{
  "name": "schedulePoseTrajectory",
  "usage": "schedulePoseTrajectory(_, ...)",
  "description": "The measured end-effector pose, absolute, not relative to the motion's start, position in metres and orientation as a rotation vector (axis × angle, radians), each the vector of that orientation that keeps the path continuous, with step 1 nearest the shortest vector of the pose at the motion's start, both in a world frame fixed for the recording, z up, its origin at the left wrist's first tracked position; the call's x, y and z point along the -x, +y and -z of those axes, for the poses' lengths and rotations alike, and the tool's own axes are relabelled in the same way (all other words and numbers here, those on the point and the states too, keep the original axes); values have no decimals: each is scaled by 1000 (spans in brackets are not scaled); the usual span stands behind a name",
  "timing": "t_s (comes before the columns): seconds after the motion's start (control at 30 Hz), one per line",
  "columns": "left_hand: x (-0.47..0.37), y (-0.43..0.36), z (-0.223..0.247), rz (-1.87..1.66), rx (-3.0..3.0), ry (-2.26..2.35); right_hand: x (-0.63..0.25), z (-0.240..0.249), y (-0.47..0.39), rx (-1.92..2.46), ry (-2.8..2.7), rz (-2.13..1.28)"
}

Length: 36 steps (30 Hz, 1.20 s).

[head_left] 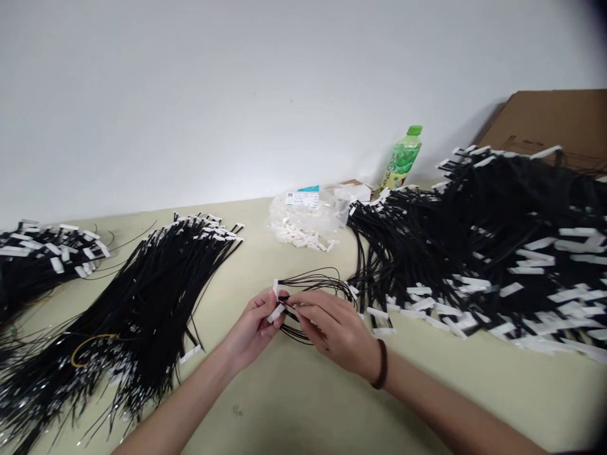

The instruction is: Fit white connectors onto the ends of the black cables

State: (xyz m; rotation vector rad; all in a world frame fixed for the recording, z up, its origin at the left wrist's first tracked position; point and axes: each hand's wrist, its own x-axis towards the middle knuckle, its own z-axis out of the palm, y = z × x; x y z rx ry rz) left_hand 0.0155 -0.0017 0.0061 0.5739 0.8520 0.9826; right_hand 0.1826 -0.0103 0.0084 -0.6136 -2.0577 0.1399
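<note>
In the middle of the head view, my left hand [260, 325] is closed on a white plastic connector [275, 313] between thumb and fingers. Another white connector [276, 287] stands upright just above it. Thin black wires [322, 278] run from the connectors and loop round to the right. My right hand [332, 325], with a dark band [380, 364] at the wrist, pinches black wires close to the connectors. Its fingertips almost meet my left hand, and the exact wire ends between them are too small to make out.
Bundles of black wires [156, 278] with white connectors lie at the left. A large heap of black cables [474, 234] fills the right. Behind my hands sits a clear bag of white connectors [303, 221]. A green-capped bottle [401, 161] and a cardboard box [550, 123] stand at the back right.
</note>
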Motion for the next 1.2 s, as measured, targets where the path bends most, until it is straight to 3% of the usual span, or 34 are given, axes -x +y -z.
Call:
schedulePoseTrajectory(0.7,-14,-2,-2,-945,-630,886,-184,-10,-10,609,-2037,-74)
schedulePoseTrajectory(1.2,-20,-8,-4,-984,-637,887,-182,-8,-9,661,-1979,-218)
